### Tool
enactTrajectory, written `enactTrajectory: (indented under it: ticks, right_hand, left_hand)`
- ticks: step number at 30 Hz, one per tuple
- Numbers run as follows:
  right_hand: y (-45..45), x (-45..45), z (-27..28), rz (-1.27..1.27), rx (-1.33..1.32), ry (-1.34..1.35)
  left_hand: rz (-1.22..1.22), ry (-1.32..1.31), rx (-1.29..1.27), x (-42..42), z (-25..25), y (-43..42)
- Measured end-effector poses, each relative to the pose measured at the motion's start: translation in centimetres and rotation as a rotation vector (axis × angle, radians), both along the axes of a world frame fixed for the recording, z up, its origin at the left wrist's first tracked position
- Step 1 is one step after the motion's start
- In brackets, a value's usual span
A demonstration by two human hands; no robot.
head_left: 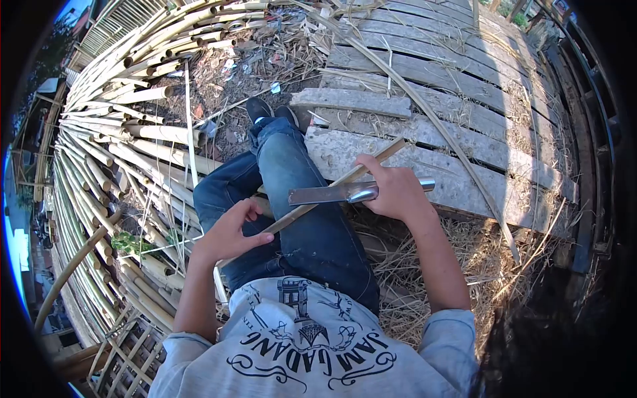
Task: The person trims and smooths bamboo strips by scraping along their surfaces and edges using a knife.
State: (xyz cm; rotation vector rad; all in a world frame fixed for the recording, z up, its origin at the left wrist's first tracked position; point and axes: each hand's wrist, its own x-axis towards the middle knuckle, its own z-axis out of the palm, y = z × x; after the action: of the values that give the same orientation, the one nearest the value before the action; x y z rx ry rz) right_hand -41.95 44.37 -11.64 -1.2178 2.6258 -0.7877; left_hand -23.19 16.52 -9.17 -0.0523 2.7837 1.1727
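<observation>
Bamboo strip [298, 213] at loose left fingers [251, 207]; right fingers [373, 167] round knife [324, 195]; poles [166, 132], planks [464, 134] alongside.

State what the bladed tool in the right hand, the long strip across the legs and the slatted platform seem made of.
Bladed tool: apparently metal; dull, darkened blade, but a shiny collar and butt end with bright reflections.
Long strip: likely split bamboo, matte tan, narrow and straight; possibly another wood.
Slatted platform: seemingly weathered wood, rough and greyish, with gaps between planks.
</observation>
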Motion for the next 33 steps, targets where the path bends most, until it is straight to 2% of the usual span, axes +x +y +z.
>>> enactTrajectory:
  ticks: [2, 4, 8, 10, 12, 14, 16, 18, 20, 22, 24, 26, 28, 30, 32, 33]
  right_hand:
    - [-0.4, -0.1, 0.7, -0.024, 0.109, -0.042]
    - [-0.7, -0.2, 1.0, -0.031, 0.098, -0.039]
    - [-1.2, 0.8, 1.0, -0.244, 0.117, 0.051]
    - [-1.4, 2.1, 0.3, -0.34, 0.123, 0.069]
    - [-1.6, 3.4, -0.6, -0.278, 0.258, 0.057]
    - [-0.7, 2.6, -2.0, -0.264, 0.25, 0.088]
    - [-0.9, 1.6, -1.4, -0.489, 0.349, 0.127]
    - [-1.7, 2.6, -0.8, -0.49, 0.334, 0.092]
    - [-1.8, 4.0, -1.0, -0.16, 0.372, 0.11]
    - [-1.8, 3.1, -1.2, -0.215, 0.407, 0.106]
    - [-1.5, 1.5, -1.6, -0.57, 0.381, 0.07]
    - [-1.9, 2.3, -1.1, -0.496, 0.37, 0.036]
    - [-2.7, 3.8, 0.0, -0.239, 0.507, -0.039]
    - [-2.5, 2.5, -1.3, -0.295, 0.497, -0.054]
    - [-2.2, 0.9, -2.4, -0.602, 0.394, 0.009]
    - [-2.6, 0.9, -2.3, -0.615, 0.381, -0.033]
  left_hand:
    - [0.054, -0.022, -0.063, 0.3, -2.6, -1.3]
    - [-0.055, -0.562, 0.427, -0.4, -4.1, -1.1]
    - [0.019, -0.717, 0.621, -0.3, -6.0, 0.3]
    - [0.161, -0.722, 0.765, -0.6, -5.8, 1.1]
    - [0.193, -0.75, 0.744, -0.4, -5.3, 1.7]
    - [0.191, -0.551, 0.64, 0.6, -5.5, 2.3]
    - [0.177, -0.532, 0.611, 1.1, -6.0, 2.3]
    - [0.153, -0.443, 0.575, 1.2, -6.7, 2.2]
    - [0.15, -0.432, 0.566, 1.1, -6.7, 2.2]
    - [0.169, -0.404, 0.53, 1.1, -6.5, 2.3]
    - [0.172, -0.366, 0.478, 1.5, -6.4, 2.7]
    - [0.181, -0.316, 0.405, 1.2, -6.2, 2.6]
    - [0.176, -0.274, 0.367, 1.3, -5.8, 2.6]
    - [0.169, -0.277, 0.354, 0.9, -5.2, 2.7]
    - [0.183, -0.271, 0.363, 1.0, -5.4, 3.2]
    - [0.201, -0.248, 0.362, 1.2, -5.8, 3.2]
